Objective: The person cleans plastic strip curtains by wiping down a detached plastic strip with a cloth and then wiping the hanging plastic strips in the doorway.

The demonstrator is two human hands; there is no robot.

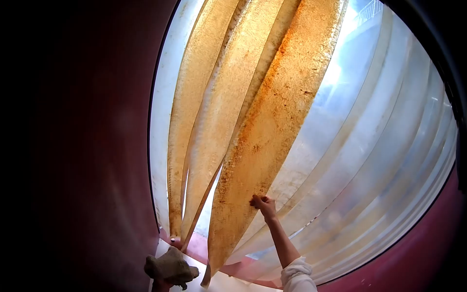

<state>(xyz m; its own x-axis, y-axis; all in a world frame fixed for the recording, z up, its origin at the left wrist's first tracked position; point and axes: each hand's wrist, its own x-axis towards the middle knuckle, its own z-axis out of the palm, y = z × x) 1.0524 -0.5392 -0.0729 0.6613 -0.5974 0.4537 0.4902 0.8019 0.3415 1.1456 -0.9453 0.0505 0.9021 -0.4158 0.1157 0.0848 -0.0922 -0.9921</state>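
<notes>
My right hand (pixel 264 204) is raised, its fingers closed on the right edge of a hanging plastic curtain strip (pixel 272 117). This strip is yellowed, with orange-brown stains and dark specks, and slants down to the lower middle. At the bottom left, a bunched grey-brown rag (pixel 170 267) sits in my left hand (pixel 161 285), which is mostly hidden beneath the cloth. Just left of the gripped strip hang more yellowed strips (pixel 204 102), slightly parted near their lower ends.
Clearer, whitish translucent strips (pixel 369 160) overlap across the right side, with bright light behind them. A dark red wall (pixel 107 146) borders the opening on the left. Below is a white surface (pixel 233 283) near the strip ends.
</notes>
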